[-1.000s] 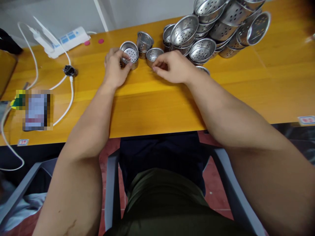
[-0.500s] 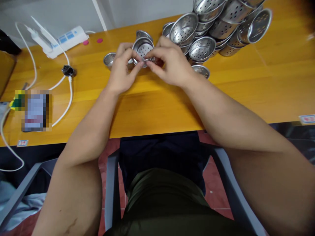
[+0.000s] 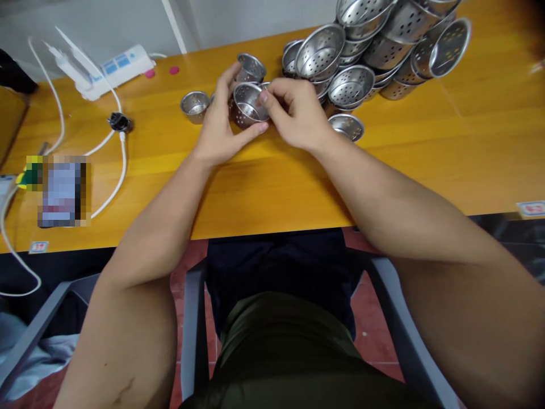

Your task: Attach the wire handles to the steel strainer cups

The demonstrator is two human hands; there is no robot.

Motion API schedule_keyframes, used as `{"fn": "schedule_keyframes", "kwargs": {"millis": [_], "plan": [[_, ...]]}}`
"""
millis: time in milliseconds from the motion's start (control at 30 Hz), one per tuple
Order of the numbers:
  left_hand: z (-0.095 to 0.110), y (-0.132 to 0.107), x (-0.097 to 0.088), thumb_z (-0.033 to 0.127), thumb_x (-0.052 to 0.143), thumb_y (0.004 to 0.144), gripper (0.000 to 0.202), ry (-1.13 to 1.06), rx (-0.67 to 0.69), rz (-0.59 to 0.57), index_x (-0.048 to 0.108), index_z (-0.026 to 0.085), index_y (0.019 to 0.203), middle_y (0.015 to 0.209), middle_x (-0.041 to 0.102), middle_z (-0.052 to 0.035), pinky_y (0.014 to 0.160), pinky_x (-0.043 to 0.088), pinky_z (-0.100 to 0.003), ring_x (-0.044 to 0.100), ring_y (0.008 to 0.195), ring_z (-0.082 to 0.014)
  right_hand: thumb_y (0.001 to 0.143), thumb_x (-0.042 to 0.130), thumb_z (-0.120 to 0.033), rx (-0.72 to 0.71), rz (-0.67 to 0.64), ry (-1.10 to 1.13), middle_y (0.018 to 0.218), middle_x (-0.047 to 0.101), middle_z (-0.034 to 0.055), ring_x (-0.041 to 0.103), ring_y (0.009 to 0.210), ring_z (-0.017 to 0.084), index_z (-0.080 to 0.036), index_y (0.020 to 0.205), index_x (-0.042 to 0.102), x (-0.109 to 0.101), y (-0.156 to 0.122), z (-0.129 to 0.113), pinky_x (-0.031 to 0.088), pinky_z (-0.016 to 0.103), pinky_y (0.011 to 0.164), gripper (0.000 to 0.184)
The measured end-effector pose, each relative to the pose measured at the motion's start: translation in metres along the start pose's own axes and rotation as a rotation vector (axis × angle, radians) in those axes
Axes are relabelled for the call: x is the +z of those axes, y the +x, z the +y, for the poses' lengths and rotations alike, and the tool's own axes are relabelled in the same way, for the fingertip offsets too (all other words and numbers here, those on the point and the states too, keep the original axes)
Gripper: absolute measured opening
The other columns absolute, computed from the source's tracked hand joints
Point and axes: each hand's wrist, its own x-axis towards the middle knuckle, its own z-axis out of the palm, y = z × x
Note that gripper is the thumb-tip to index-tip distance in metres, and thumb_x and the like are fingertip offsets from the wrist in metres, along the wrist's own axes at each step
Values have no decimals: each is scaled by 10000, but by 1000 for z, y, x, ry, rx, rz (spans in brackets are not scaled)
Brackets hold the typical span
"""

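Note:
My left hand [image 3: 221, 128] and my right hand [image 3: 296, 113] both grip one small perforated steel cup [image 3: 247, 105], tilted so its mouth faces me, just above the yellow wooden table [image 3: 272, 182]. The left thumb and fingers wrap its left side; the right fingertips pinch its right rim. A small plain steel cup [image 3: 195, 105] stands on the table to the left of my left hand. Another perforated cup [image 3: 251, 67] stands behind my hands, and a shallow one [image 3: 347, 126] lies to the right of my right wrist.
A heap of several perforated steel cups [image 3: 374, 45] fills the back right of the table. At the back left lie a white power strip [image 3: 114, 65], white cables [image 3: 114, 170], a black plug [image 3: 120, 121] and two pink dots [image 3: 160, 71]. A blurred object [image 3: 63, 190] sits at the left edge.
My hands left the two cups on the table, came together and lifted one perforated cup. It has since tipped toward me. The small plain cup now stands uncovered at the left.

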Motion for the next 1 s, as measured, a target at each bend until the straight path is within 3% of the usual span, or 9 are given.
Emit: {"fn": "schedule_keyframes", "kwargs": {"millis": [167,233,333,433,600,733,833,1000], "plan": [[6,0,-1,776,1084,950,860,56,-161,-32,715,499,1676,1664,818,-100,1261,693,-716,771,1552,-496,1166,554,-873,-37,16,-73,1471,885,75,741,1515,517,-525,1510,870,-11,-5,-11,686,765,1278,583],[10,2,-1,764,1111,945,791,44,-198,-47,784,445,1591,1584,858,-115,1248,696,-705,792,1509,-510,1156,615,-829,-35,28,-56,1612,850,57,731,1525,508,-504,1518,845,-15,-7,-14,674,743,1321,538],[14,2,2,881,1072,973,800,17,-247,-46,804,394,1550,1511,868,-123,1225,710,-657,815,1462,-499,1138,643,-841,-6,8,-4,1539,890,13,798,1413,504,-531,1590,795,-13,-8,-12,743,722,1223,569],[12,1,4,1040,964,994,871,-27,-236,-53,805,370,1529,1431,856,-130,1188,730,-618,836,1400,-480,1208,536,-856,-67,22,45,1534,897,6,840,1426,486,-539,1609,804,-8,-7,-3,795,672,1096,578],[12,1,6,1092,935,977,876,-86,-180,-46,833,367,1457,1355,850,-142,1135,748,-609,846,1313,-477,1270,482,-716,-233,62,147,1533,896,19,853,1452,449,-511,1500,859,-1,-3,6,732,662,1281,487],[12,2,10,1205,832,950,974,-77,-238,-72,825,360,1436,1277,845,-134,1089,756,-601,850,1252,-467,1215,507,-776,-100,63,94,1617,865,-5,769,1600,459,-528,1495,859,2,-1,1,745,680,1240,514],[3,2,16,1245,829,902,1002,-115,-249,-49,831,342,1336,1206,839,-127,1061,768,-605,853,1210,-468,1149,546,-858,-11,34,114,1549,887,19,763,1573,482,-538,1480,858,2,2,-4,738,697,1216,555],[-3,4,21,1249,792,907,938,-211,-161,-2,826,365,1219,1125,824,-124,955,769,-610,842,1088,-454,1159,652,-679,-126,38,300,1445,897,96,830,1361,386,-351,1295,764,-1,5,-6,687,574,1295,372]]}}
